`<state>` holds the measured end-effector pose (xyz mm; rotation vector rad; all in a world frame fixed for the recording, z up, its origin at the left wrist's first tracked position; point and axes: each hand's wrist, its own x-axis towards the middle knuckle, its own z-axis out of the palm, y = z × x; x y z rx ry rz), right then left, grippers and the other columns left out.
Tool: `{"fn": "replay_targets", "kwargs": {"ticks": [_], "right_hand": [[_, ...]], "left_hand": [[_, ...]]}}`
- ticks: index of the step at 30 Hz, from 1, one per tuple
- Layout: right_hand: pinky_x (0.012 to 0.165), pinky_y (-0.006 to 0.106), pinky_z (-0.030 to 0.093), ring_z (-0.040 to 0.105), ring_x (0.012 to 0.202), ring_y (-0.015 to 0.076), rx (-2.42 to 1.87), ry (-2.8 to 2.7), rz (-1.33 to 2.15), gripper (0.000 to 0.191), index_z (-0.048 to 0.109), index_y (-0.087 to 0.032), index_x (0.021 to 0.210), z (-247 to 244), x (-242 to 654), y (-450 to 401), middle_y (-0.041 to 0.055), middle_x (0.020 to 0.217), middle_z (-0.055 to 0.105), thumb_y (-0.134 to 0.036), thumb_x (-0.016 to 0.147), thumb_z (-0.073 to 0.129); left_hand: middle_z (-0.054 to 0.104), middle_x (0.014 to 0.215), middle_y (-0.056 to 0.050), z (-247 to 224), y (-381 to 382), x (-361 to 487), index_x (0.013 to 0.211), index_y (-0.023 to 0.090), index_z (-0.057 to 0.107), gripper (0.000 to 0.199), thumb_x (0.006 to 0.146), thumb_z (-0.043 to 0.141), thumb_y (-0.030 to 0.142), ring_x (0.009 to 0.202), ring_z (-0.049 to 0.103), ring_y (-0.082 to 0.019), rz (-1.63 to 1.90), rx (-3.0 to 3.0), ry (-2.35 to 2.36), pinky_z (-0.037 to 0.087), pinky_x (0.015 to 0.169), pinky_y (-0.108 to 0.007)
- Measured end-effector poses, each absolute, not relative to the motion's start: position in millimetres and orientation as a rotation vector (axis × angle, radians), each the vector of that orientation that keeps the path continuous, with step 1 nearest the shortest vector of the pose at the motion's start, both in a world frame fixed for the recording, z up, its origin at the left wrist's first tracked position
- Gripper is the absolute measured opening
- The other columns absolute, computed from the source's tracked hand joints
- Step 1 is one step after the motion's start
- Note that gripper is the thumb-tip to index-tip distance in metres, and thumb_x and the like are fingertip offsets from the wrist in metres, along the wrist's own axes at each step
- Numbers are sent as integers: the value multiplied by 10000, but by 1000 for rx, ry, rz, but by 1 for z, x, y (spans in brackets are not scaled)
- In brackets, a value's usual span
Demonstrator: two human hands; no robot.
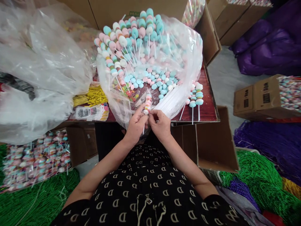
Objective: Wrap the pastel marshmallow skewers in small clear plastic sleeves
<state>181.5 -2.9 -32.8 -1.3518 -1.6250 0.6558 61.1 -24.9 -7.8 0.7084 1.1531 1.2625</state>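
Note:
My left hand [136, 124] is closed round the lower end of a candy skewer [148, 102], pink and white pieces on a white stick in what looks like a clear wrapper. My right hand [161, 124] pinches right beside it, at the base of the candy; what its fingertips hold is too small to make out. Beyond both hands lies a large clear plastic bag [195, 40], opened out. On it are a pile of finished candy skewers [141, 31], loose blue, pink and white candies [162, 81], small coloured rings [131, 95] and white sticks [170, 102].
Gold twist ties [91, 95] and printed packets [91, 112] lie at the table's left, beside bulky plastic bags [42, 56]. Several skewers [196, 95] rest at the right edge of the red table [208, 94]. An open carton [216, 141] stands below; green bead strands [256, 175] lie right.

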Motion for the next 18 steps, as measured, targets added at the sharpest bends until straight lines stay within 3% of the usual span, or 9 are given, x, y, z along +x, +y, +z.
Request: {"fn": "replay_targets", "kwargs": {"ticks": [6,12,18], "right_hand": [[642,289,556,650,627,162,-1294,-1700,582,100,667,-242,825,-30,185,-3,6,722,717,-214,861,579],[625,285,564,679,630,158,-1223,-1570,722,69,647,-240,856,-33,188,-6,-1,739,729,-229,859,579],[588,275,549,666,606,144,-1235,-1454,907,97,637,-233,892,-35,188,-6,-15,722,721,-314,864,591]], "left_hand": [[429,583,77,-8,-24,62,1498,303,569,657,868,687,158,512,388,-102,1262,788,1220,348,515,-252],[506,598,94,-1,-21,62,1540,239,468,735,842,698,207,476,411,-84,1231,649,1198,315,472,-235],[529,583,63,1,-18,58,1088,149,673,354,790,744,325,461,441,-75,1098,442,1022,324,431,-217]]}}
